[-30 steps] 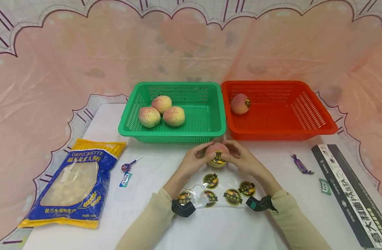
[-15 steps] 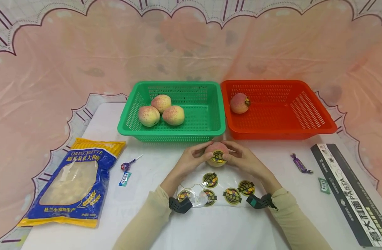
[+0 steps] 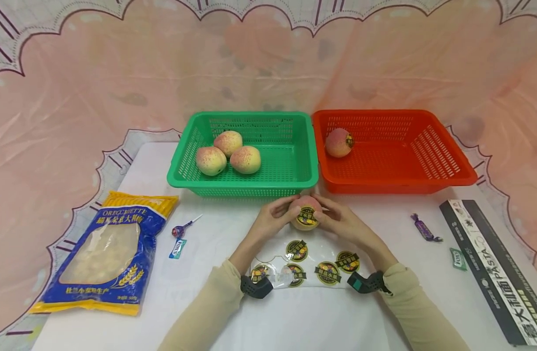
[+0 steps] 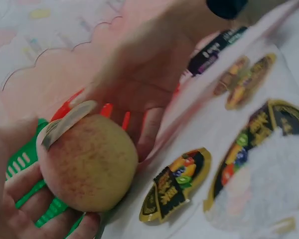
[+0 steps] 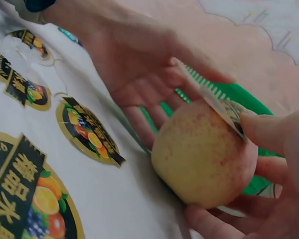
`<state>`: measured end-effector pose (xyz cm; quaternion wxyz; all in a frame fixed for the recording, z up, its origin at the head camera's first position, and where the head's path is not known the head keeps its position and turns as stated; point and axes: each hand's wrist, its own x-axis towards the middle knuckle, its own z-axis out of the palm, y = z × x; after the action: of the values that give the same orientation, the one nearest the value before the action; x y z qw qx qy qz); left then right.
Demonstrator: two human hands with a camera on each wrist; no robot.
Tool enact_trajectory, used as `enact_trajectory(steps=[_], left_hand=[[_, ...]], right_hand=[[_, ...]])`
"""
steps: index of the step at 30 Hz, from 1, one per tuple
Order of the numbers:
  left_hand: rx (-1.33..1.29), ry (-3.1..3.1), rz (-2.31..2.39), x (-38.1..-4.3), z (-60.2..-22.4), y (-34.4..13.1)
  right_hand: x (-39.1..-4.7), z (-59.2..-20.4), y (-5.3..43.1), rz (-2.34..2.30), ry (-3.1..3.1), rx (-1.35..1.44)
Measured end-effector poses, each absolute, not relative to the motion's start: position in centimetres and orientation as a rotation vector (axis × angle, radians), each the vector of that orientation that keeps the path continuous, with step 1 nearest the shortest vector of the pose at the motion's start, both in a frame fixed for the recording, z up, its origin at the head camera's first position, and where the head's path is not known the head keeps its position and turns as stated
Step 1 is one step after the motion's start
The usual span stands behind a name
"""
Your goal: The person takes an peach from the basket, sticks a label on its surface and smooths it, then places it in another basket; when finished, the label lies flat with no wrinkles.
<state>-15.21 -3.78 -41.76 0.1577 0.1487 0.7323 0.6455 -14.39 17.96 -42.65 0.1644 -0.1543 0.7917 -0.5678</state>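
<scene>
The peach (image 5: 202,154) sits between your two hands, near the front walls of the green basket (image 3: 242,185) and the red basket (image 3: 395,183), just beyond the clear sticker sheet (image 3: 318,253); you can't tell whether its underside touches the table (image 3: 294,317). Your left hand (image 3: 270,222) and your right hand (image 3: 342,223) are both partly closed, fingers curled round opposite sides of the fruit, thumbs forward at either side of the round black-and-gold sticker (image 3: 307,216). In the wrist views part of that sticker's edge stands off the curved skin.

Judge the peach as light to moderate in weight and fairly firm, though you can't tell ripeness by sight, so treat it as easy to bruise. Its skin looks matte and should give good grip, but a round body can roll under a one-sided push. Cradle it low at its widest part with your fingertips, spreading the pressure, and leave your thumbs free for the sticker.

The sticker itself looks thin, bendy and probably tacky underneath: handle it by its rim, since it could crease or cling to a thumb. Light pressure from the middle outward should suit the curve better than hard pressing.
</scene>
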Motion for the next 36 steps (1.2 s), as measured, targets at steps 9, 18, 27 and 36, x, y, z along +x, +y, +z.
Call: enact_trajectory(steps=[9, 18, 27, 36], left_hand=[[0.429, 2.154, 1.736, -15.1, -41.1, -4.0], [0.554, 2.128, 1.719, -15.8, -42.0, -4.7], [0.493, 2.213, 1.779, -15.9, -43.6, -3.6], [0.631, 2.298, 1.703, -14.7, -41.2, -3.5]], right_hand=[[-14.1, -42.6, 17.2, -1.512, 2.408, -0.487], [-14.6, -43.0, 18.3, -1.524, 2.354, -0.656], [-14.4, -43.5, 17.7, -1.661, 2.298, -0.491], [-14.4, -43.7, 17.7, -1.780, 2.157, -0.398]])
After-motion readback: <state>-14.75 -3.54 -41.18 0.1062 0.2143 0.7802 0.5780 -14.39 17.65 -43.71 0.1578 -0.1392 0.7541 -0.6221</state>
